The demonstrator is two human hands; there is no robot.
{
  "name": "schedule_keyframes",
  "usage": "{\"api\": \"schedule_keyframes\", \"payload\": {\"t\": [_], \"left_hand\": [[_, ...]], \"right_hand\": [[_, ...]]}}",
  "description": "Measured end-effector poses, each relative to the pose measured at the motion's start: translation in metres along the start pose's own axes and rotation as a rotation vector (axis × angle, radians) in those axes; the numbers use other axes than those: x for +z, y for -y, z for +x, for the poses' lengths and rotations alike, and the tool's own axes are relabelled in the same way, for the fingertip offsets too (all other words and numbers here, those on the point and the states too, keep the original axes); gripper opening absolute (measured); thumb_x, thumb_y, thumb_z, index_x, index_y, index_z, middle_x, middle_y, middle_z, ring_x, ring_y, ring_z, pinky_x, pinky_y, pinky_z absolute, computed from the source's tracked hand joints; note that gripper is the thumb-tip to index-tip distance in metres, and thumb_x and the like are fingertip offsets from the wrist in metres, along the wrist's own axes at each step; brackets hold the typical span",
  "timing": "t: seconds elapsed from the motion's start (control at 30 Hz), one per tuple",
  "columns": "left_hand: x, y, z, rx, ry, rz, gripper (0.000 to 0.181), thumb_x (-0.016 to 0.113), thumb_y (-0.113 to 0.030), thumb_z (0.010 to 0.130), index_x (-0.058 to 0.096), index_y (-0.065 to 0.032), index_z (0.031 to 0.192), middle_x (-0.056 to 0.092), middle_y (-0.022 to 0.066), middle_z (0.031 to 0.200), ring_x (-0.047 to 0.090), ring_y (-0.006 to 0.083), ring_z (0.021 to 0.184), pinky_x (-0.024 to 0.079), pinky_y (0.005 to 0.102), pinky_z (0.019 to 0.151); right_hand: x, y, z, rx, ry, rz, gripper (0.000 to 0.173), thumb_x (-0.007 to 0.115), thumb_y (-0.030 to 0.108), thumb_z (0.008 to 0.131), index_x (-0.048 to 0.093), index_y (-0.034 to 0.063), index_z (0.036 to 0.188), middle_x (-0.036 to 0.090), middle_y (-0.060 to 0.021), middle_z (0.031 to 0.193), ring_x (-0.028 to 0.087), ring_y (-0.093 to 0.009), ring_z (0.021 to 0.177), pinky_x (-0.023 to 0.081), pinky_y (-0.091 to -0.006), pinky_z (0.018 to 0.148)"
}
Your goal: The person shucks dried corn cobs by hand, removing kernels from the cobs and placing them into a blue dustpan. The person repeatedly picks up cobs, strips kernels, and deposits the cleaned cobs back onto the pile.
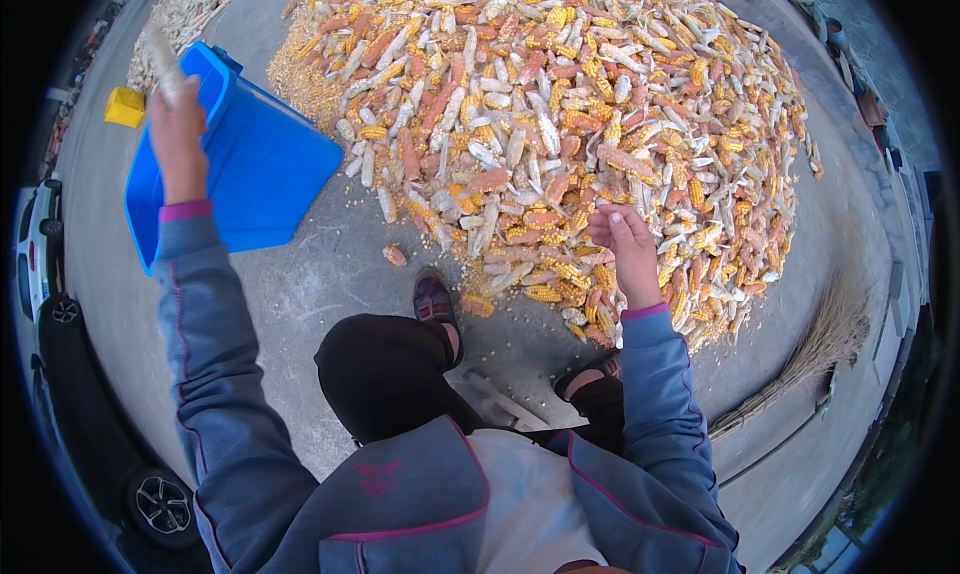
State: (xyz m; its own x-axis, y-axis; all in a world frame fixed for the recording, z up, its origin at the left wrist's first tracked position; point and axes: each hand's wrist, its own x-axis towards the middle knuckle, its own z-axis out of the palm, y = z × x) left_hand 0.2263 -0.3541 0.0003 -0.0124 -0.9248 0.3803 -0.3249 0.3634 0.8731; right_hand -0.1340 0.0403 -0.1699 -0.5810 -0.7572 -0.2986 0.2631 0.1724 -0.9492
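My left hand [178, 135] is raised at the near rim of a blue plastic bin [262, 161] that lies tipped on its side. Its fingers grip a pale corn cob [165, 62], blurred at its upper end. Over the lower edge of a large heap of corn cobs [555, 124] is my right hand [626, 248], its fingers loosely curled; whether anything small is between them cannot be told. The heap mixes yellow-kernelled ears, reddish bare cobs and whitish ones, with loose kernels [300, 71] along its left side.
One short cob [394, 255] lies on the concrete near my shoe [433, 296]. A yellow container [124, 107] and a pale cob pile [176, 19] are beyond the bin. A twig broom [814, 341] lies at right. Parked cars [82, 394] stand at far left.
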Motion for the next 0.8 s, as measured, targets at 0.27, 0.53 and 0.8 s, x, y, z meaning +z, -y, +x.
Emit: {"api": "schedule_keyframes", "payload": {"t": [0.27,0.53,0.8], "left_hand": [[-0.110,0.094,0.086,0.315,-0.356,1.019,0.044,0.062,-0.026,0.082,0.058,0.0018,0.115,0.059,0.0180,0.113,0.057,0.0314,0.101,0.042,0.0401,0.091],[0.136,0.069,-0.097,0.007,0.397,0.209,0.031,0.060,-0.008,0.082,0.056,-0.0026,0.112,0.053,0.0124,0.117,0.048,0.0260,0.113,0.036,0.0350,0.098],[0.220,0.092,-0.190,0.111,0.984,0.141,0.026,0.061,-0.012,0.080,0.055,-0.0039,0.104,0.055,0.0172,0.111,0.049,0.0342,0.111,0.037,0.0392,0.097]], "right_hand": [[0.005,-0.047,0.055,0.158,0.048,0.029,0.024,0.046,0.020,0.096,0.057,0.0029,0.110,0.064,-0.0065,0.097,0.062,-0.014,0.084,0.049,-0.0263,0.072],[0.018,-0.084,0.158,-0.041,0.039,-0.615,0.037,0.059,0.023,0.087,0.054,0.0031,0.117,0.063,-0.0113,0.100,0.061,-0.024,0.094,0.048,-0.0332,0.082],[0.061,-0.131,0.227,-0.418,-0.185,-1.271,0.060,0.067,0.020,0.074,0.043,0.0063,0.127,0.057,-0.0169,0.113,0.054,-0.031,0.105,0.046,-0.0434,0.087]]}}
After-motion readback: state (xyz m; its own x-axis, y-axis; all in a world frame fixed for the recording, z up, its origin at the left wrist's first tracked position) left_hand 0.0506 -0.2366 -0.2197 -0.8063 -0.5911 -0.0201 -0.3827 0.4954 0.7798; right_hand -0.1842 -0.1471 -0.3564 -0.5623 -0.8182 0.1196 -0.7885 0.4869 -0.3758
